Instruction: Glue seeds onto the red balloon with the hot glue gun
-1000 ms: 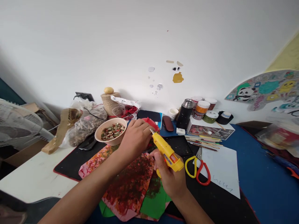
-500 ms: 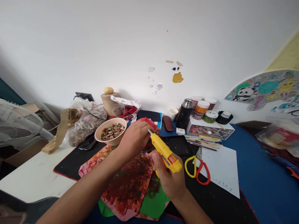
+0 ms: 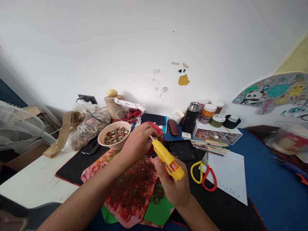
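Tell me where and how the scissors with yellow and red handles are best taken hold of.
I'd grip the scissors by their yellow loop and red loop, coming from the person's side: the loops lie spread toward the person, while the metal blades point away toward the brushes. The right hand is nearer but holds the yellow glue gun, so it would likely need freeing first.

The left hand (image 3: 139,138) and right hand (image 3: 175,186) are bare; so are the slim forearms (image 3: 96,192), to the view's lower edge.

room above the scissors (image 3: 201,170); the bowl (image 3: 117,146) crowds the left hand (image 3: 138,141).
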Motion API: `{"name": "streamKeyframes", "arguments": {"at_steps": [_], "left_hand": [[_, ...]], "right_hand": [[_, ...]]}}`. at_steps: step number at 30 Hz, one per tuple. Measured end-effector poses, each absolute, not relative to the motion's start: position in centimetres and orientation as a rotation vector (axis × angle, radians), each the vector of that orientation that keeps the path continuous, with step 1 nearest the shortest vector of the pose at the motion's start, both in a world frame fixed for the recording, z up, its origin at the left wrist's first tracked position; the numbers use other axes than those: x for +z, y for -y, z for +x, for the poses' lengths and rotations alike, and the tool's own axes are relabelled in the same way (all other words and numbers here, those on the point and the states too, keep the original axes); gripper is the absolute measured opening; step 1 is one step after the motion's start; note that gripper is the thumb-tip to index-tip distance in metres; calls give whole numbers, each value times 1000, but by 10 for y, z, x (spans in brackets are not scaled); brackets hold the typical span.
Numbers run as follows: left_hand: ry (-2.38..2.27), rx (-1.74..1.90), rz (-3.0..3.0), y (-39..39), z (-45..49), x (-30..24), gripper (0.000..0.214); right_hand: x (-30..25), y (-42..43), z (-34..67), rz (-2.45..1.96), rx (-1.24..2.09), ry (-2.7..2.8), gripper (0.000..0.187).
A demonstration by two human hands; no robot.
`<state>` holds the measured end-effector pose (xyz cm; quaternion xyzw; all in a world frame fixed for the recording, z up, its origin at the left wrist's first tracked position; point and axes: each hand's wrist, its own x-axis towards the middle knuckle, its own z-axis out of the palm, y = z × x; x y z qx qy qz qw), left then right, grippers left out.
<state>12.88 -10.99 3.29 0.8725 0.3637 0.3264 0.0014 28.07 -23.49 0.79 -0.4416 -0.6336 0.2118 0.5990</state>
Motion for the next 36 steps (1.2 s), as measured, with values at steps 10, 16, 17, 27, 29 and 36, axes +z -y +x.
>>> {"name": "streamKeyframes", "arguments": {"at_steps": [10, 16, 17, 27, 29, 36], "left_hand": [[-1122, 1004, 2711, 109, 126, 32, 6], [-1083, 1029, 2707, 107, 122, 34, 6], [-1088, 1026, 2705, 107, 121, 33, 7], [-1100, 1029, 2695, 107, 117, 34, 21], [-1140, 1021, 2687, 108, 116, 35, 18], [-1263, 995, 2696, 110, 115, 31, 15]], "right_hand": [[8, 235, 280, -970, 459, 1514, 19], [10, 235, 279, -943, 464, 1513, 17], [9, 235, 280, -940, 462, 1512, 17], [5, 234, 280, -938, 432, 1541, 16], [5, 233, 280, -934, 427, 1545, 17], [5, 233, 279, -923, 397, 1554, 15]]}}
